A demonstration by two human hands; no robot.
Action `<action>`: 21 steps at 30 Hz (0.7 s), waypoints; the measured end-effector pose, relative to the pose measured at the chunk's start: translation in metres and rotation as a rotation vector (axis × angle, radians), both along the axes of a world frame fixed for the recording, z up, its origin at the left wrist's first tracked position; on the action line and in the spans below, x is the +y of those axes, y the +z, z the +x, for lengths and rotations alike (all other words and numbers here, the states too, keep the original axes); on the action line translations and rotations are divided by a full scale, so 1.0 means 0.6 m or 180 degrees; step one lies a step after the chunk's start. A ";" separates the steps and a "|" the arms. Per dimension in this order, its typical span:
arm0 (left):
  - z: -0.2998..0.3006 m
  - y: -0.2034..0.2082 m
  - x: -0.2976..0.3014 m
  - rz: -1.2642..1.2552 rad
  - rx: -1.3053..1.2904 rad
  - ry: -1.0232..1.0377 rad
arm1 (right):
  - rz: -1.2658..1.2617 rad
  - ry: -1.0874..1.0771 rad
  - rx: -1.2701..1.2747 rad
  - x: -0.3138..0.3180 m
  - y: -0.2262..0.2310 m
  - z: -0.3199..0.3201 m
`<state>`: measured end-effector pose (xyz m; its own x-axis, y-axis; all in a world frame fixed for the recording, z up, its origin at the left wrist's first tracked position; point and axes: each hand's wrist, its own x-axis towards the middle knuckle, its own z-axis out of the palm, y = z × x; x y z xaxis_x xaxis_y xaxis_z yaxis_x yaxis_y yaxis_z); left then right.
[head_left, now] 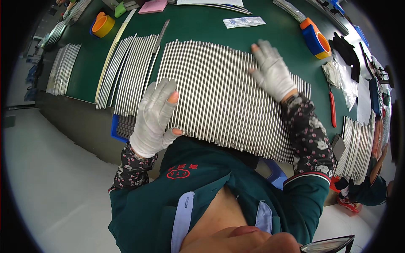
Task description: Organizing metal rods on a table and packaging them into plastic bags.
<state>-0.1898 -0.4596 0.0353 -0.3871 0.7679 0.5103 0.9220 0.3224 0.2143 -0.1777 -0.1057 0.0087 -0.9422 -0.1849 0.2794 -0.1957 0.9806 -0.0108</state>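
Well, bin [114,129] near rods [219,92] holds strips [126,126]

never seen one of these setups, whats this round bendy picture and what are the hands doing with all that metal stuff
There is no machine here. The one picture comes from a wide fisheye camera worn on the person's head, looking down, so straight edges bend near the rim. Picture left is the person's left.

The left hand and right hand wear pale grey-white fabric gloves, with some fingertips bare. On the dark green tabletop lies a broad row of thin silver metal rods. The left hand is at its left edge, the right over its upper right part. Both are open and neither visibly holds anything; whether they touch the rods is hard to tell.

Towards the right are a blue-and-orange tape dispenser and a long red handle.
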 end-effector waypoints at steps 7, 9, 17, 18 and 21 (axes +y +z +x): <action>-0.046 0.042 -0.065 0.0044 -0.0005 0.0099 | -0.0422 0.1283 -0.0348 -0.098 0.024 -0.017; -0.045 0.056 -0.091 -0.0028 0.0097 0.0100 | 0.0063 -0.0290 0.0005 -0.069 0.024 -0.078; -0.027 0.057 -0.175 0.0558 0.0366 0.0089 | -0.0266 0.2135 -0.0332 -0.272 0.014 0.039; -0.015 0.055 -0.176 0.0567 0.0364 0.0086 | -0.0074 0.1323 0.0170 -0.230 -0.008 0.007; 0.030 0.036 -0.181 0.0842 0.0043 -0.0014 | 0.0095 0.0378 0.0201 -0.269 0.005 0.048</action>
<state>-0.1719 -0.5681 0.0567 -0.3759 0.6089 0.6986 0.9266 0.2528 0.2783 -0.1490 -0.2670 0.0114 -0.8939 -0.3033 0.3301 -0.3098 0.9502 0.0339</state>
